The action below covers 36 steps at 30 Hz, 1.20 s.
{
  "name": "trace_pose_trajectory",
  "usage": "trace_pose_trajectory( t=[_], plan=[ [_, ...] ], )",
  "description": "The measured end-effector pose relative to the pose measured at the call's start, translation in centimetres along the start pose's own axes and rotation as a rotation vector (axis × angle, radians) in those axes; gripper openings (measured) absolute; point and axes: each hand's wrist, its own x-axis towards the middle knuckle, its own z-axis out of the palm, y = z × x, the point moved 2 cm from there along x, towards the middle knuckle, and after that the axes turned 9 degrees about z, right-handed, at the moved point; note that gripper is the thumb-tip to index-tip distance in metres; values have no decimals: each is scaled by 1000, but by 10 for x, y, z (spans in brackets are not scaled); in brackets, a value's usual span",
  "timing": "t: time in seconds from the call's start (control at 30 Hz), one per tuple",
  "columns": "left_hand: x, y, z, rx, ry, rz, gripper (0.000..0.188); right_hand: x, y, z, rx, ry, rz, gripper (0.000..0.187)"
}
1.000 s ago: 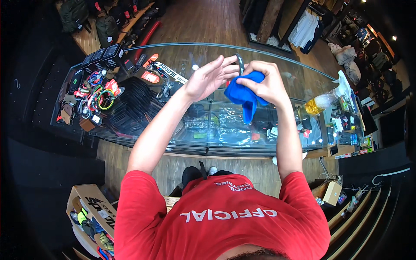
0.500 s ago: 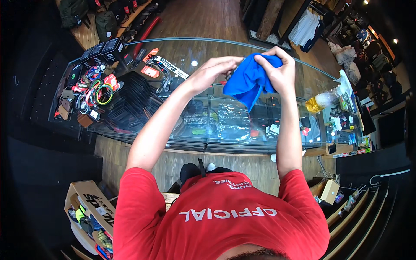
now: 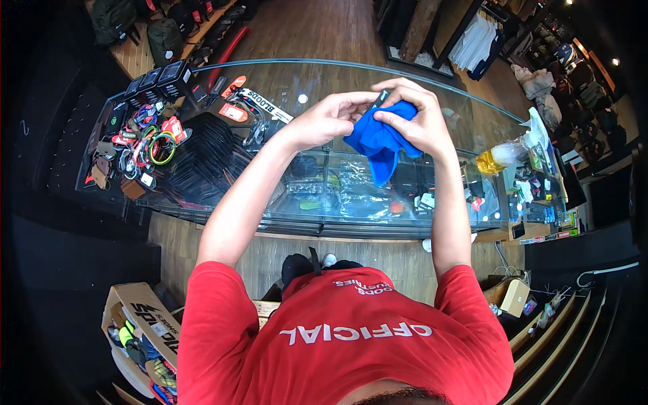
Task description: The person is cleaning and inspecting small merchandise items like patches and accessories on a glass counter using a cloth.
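A bunched blue cloth is gripped by my right hand, its thumb pressed over the folds and a loose corner hanging down. A small dark item with a light mark shows at the cloth's upper edge, between my two hands. My left hand is curled at the item's left side, fingers and thumb closing on it; the cloth covers most of the item, so its kind cannot be told. Both hands are above a glass display counter.
On the counter's left lie a heap of colourful straps, black packages, dark boxes and a lanyard. A yellow-and-clear roll is at the right. An open cardboard box stands at the lower left.
My right hand has come in and down toward my left, bunching the blue cloth tighter around the item. More of the dark item now shows at the top.
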Motion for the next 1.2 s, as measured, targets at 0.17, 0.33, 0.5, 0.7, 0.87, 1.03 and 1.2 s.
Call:
trace_pose_trajectory(
  t=[0.17,0.33,0.5,0.7,0.87,1.03,1.2],
  plan=[
    [-1,7,-6,102,8,-11,53,-1,5,3,159,-17,44,19],
    [-1,15,-4,26,27,8,43,-3,30,2,927,-45,274,21],
    [-3,12,-4,-120,116,43,45,0,32,6,858,-70,368,22],
    [2,9,-11,-16,137,122,59,-3,19,-10,558,73,276,21],
    [2,6,-4,-9,73,104,63,-7,-4,0,295,29,88,21],
    [-6,-12,-5,-8,45,0,65,1,-8,5,-124,211,7,21],
    [-3,4,5,173,25,-105,61,0,-1,-8,-85,390,75,20]
  ],
)
